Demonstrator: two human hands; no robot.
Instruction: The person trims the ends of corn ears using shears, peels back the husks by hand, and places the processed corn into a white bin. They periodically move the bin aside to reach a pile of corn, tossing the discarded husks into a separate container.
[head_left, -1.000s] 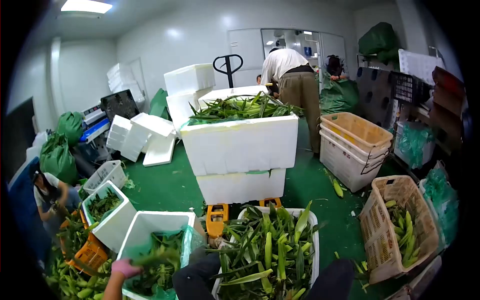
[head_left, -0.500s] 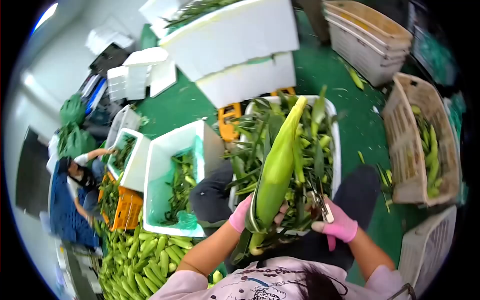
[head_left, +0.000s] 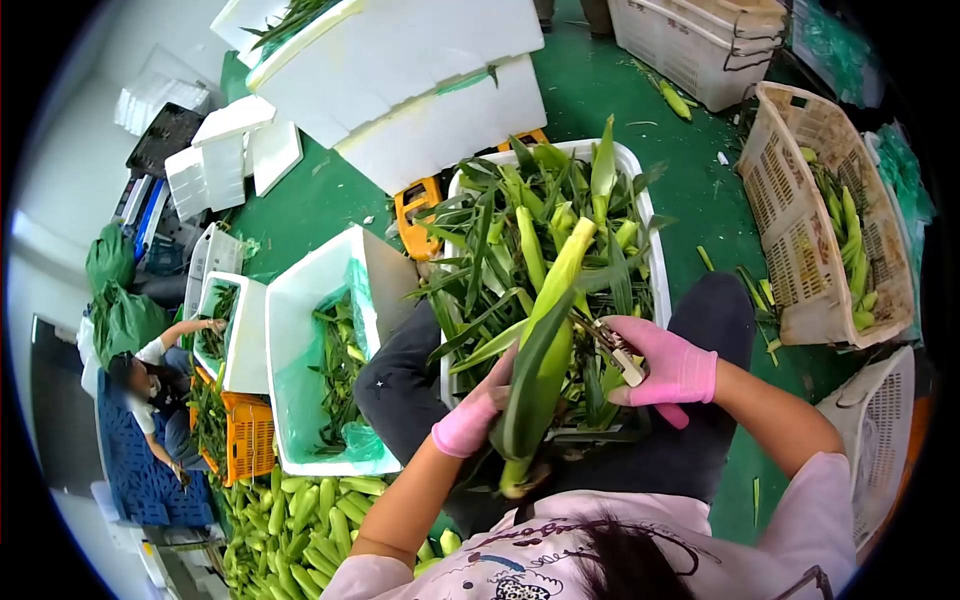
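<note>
My left hand (head_left: 474,414), in a pink glove, is closed round the lower part of an ear of corn (head_left: 550,370) in its green husk. The pale tip points up and away; the stalk end is near my lap. A long dark leaf lies along its near side. My right hand (head_left: 668,362), also in a pink glove, grips a metal tool that looks like pruning shears (head_left: 622,352), its head close to the ear's right side. Beneath both hands, a white tub (head_left: 658,262) between my knees is heaped with husk leaves (head_left: 490,235).
Trimmed ears (head_left: 310,540) lie piled at lower left. A lined foam box (head_left: 283,375) stands left, a beige crate (head_left: 770,205) of green pieces right. Large foam boxes (head_left: 450,125) stand ahead. Another person (head_left: 165,390) works at far left beside an orange crate (head_left: 250,437).
The ear has turned in my left hand, so a dark leaf now faces me. My right hand has brought the shears closer to the ear. The view has shifted slightly.
</note>
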